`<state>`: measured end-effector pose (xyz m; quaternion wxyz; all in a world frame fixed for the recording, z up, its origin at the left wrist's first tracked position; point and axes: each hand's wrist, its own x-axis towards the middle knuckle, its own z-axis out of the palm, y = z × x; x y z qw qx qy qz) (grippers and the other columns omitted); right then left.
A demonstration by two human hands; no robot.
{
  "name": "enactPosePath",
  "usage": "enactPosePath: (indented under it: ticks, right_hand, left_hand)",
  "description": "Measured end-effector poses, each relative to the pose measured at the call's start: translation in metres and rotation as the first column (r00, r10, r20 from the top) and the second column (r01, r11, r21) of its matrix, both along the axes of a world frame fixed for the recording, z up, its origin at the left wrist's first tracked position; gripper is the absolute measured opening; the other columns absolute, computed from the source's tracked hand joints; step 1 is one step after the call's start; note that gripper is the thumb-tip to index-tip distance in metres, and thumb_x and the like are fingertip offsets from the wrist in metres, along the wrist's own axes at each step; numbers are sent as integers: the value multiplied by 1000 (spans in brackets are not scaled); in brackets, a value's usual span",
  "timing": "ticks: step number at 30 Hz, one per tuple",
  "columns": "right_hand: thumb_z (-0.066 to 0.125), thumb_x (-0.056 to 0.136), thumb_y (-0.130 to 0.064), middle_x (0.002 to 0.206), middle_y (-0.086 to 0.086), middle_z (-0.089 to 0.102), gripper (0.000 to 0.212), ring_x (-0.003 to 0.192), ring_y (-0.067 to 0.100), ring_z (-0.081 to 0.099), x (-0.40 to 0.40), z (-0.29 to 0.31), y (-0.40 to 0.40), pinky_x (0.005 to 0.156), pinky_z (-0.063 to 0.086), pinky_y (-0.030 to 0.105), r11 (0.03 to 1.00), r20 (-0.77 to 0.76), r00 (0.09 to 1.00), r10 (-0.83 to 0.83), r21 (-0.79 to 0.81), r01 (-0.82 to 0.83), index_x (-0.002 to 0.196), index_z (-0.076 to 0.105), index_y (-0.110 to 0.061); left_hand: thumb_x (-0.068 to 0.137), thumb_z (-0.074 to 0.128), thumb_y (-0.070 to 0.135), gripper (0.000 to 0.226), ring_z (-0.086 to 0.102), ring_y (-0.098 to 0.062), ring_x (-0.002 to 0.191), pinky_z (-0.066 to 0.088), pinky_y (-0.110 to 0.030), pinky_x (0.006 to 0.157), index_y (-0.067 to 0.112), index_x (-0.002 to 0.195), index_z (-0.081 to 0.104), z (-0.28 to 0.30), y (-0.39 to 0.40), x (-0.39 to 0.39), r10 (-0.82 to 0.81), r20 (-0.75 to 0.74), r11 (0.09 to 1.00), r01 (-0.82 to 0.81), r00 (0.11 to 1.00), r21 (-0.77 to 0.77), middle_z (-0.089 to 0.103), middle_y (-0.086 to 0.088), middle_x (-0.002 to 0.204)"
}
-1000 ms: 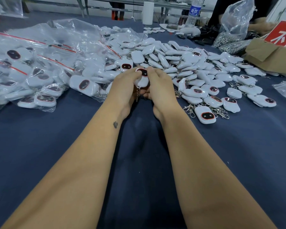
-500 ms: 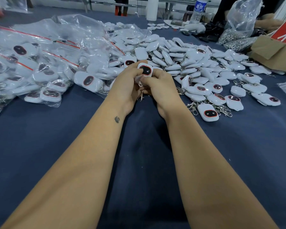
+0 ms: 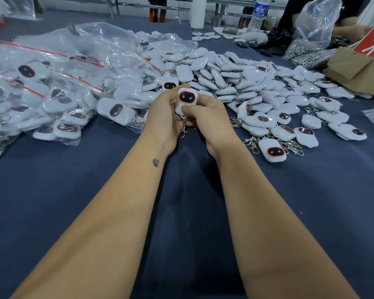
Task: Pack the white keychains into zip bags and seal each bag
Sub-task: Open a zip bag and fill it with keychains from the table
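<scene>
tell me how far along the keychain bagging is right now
Done: a heap of filled zip bags with red seal strips lies on the left. In hand: the left hand and right hand grip one white keychain, its clasp hanging below; I can't tell if a bag is on it. Left: a large loose pile of keychains on the blue table, so plenty remains.

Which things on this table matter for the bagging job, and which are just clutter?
Job:
white keychain with dark oval face, held in both hands
loose white keychain pile
clear red-striped zip bags, filled

Clutter:
plastic water bottle
brown cardboard box
white paper roll
</scene>
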<state>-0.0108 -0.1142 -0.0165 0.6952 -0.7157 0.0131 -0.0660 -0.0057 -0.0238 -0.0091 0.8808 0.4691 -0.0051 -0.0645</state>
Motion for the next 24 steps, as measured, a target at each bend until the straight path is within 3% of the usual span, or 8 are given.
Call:
enactPosePath:
  ticks: [4, 6, 10, 13, 19, 24]
  right_hand:
    - [54, 89, 0, 68, -7, 66, 21, 58, 1, 60, -1, 3, 1, 55, 48, 14, 998, 2, 1000, -6, 56, 6, 84, 67, -15]
    - [56, 91, -6, 58, -11, 65, 23, 51, 1, 59, -1, 5, 1, 52, 49, 15, 990, -4, 1000, 0, 138, 0, 74, 64, -18]
    - [58, 92, -11, 60, -10, 65, 23, 52, 4, 59, -1, 5, 2, 54, 50, 17, 991, 13, 1000, 5, 134, -6, 72, 63, -20]
    - [55, 93, -10, 59, -9, 63, 26, 51, 4, 57, -1, 4, 3, 51, 49, 17, 990, 27, 1000, -11, 138, 7, 69, 61, -20]
    - [53, 94, -12, 67, -8, 62, 25, 69, 11, 57, 0, 1, 3, 60, 51, 23, 995, 28, 999, -35, 95, 32, 72, 61, -22]
    - [52, 94, -11, 62, -11, 62, 27, 60, 5, 57, -2, 2, 3, 55, 50, 19, 994, 48, 999, -25, 109, 20, 71, 61, -21]
  left_hand:
    - [95, 35, 8, 23, 56, -14, 62, 46, -25, 55, 8, 91, 58, -2, 0, 1, -28, 14, 999, 28, 999, 32, 59, -9, 85]
    - [95, 38, 9, 21, 57, -15, 67, 45, -26, 61, 6, 97, 59, -2, 0, 2, -28, 6, 999, 28, 1000, 30, 59, -10, 91]
    - [96, 40, 10, 21, 57, -11, 60, 45, -21, 55, 8, 94, 60, -3, 1, 3, -12, -3, 1000, 13, 1000, 27, 62, -4, 79]
    - [96, 40, 12, 21, 57, -12, 64, 43, -22, 55, 8, 94, 61, -4, 0, 4, -17, 2, 999, 17, 1000, 39, 62, -5, 82]
    - [93, 44, 10, 19, 57, -12, 66, 40, -25, 58, 14, 85, 61, -9, -4, 6, 1, 58, 988, -10, 998, 151, 62, -2, 79]
    - [91, 45, 10, 22, 55, -16, 66, 40, -28, 58, 13, 76, 61, -9, -2, 8, 7, 40, 991, -13, 999, 136, 62, -4, 74]
